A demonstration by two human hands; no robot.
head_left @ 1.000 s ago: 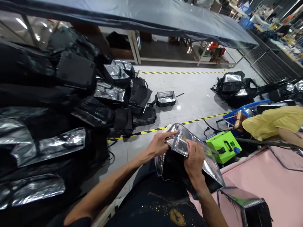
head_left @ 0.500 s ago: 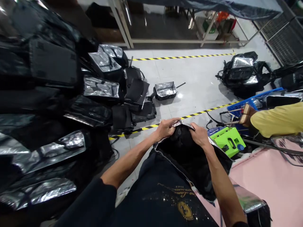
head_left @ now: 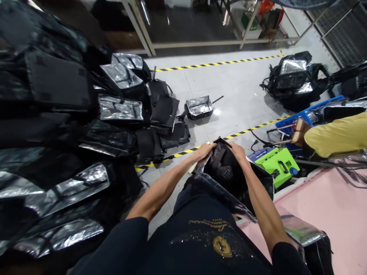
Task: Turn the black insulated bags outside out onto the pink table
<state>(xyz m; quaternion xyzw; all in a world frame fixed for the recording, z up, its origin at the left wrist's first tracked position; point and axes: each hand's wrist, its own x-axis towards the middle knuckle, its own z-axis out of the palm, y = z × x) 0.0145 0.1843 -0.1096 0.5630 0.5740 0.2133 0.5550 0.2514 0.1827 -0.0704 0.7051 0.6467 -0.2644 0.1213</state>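
Observation:
In front of my body I hold a black insulated bag, its mouth facing up toward me. My left hand grips the far left part of its rim, fingers curled over the edge. My right hand is closed on the rim a short way to the right. Some fingertips of both hands are hidden behind the fabric. Dark webbing and a small patch with pale marks show inside the opening. Silvery material shows along the near edge, which lies against my dark shirt.
Black silver-lined bags are heaped at left; one small open bag sits on the floor. At right are a bright green case, a blue crate, a pink-topped table and a person in a yellow top.
The bag's rim, silvery at my hands before, now looks black there. Webbing and a patch now show in the opening. Both hands still grip the rim, in nearly the same place.

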